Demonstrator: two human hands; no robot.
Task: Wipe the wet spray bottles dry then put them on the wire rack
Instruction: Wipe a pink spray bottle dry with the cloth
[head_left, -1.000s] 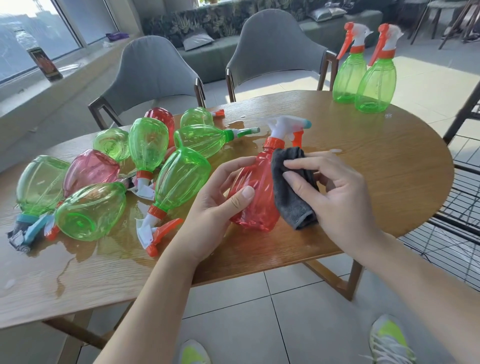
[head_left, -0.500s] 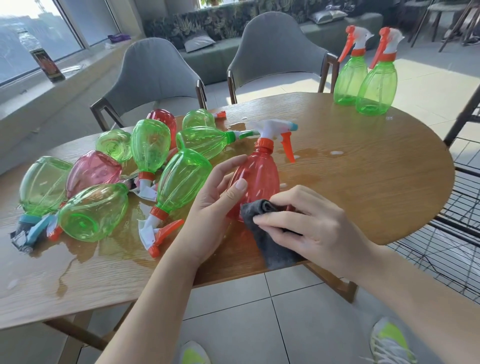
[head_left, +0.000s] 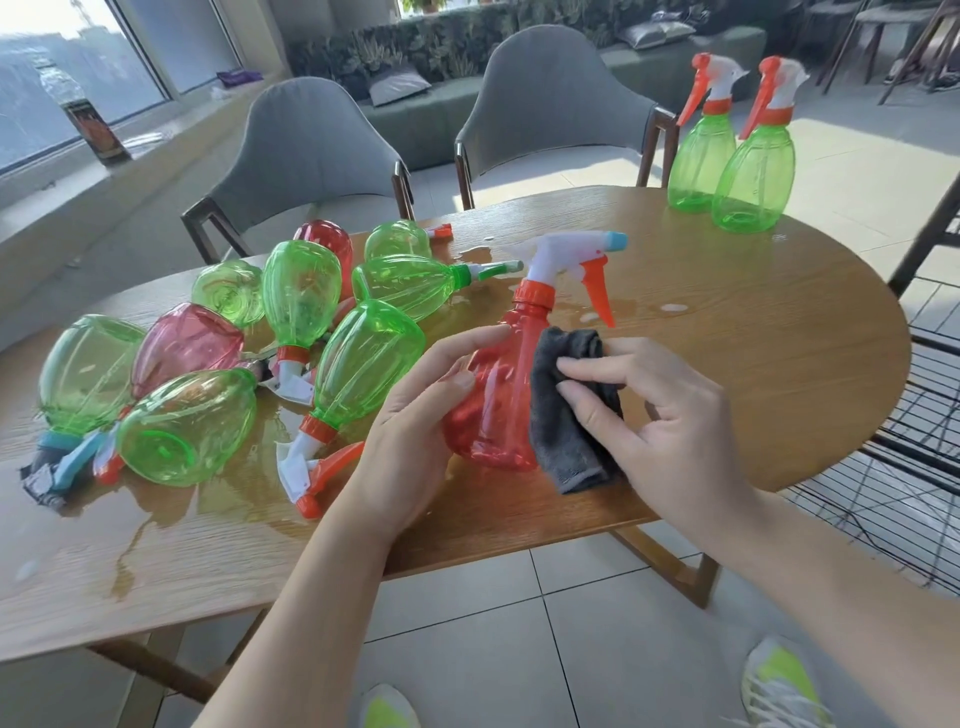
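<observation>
The red spray bottle (head_left: 496, 400) stood near the front edge of the wooden counter (head_left: 753, 332), tilted slightly, its long axis running from the base close to the person up and away to the white spray head (head_left: 563, 252). The blue nozzle tip (head_left: 616, 239) pointed to the right, and the orange trigger (head_left: 597, 291) hung down on that same side. No label or writing could be read on the bottle.

The left hand (head_left: 415, 421) gripped the bottle's left flank, fingers curled round the body with the thumb laid across the front. The right hand (head_left: 670, 415) pressed a dark grey cloth (head_left: 566, 415) against the bottle's right side; its grip was pinched on the cloth, index and middle fingers extended over the fabric.

To the left, a heap of green spray bottles (head_left: 369, 353) and pink ones (head_left: 187, 345) lay on their sides in a puddle of water (head_left: 249, 499), several with heads pointing toward the near edge. At the far right of the counter two green bottles (head_left: 753, 171) stood upright, touching, their orange triggers facing left. The black wire rack (head_left: 924, 447) sat low just beyond the counter's right edge. A dark container (head_left: 96, 127) stood on the window ledge; its print was too blurred to read.
</observation>
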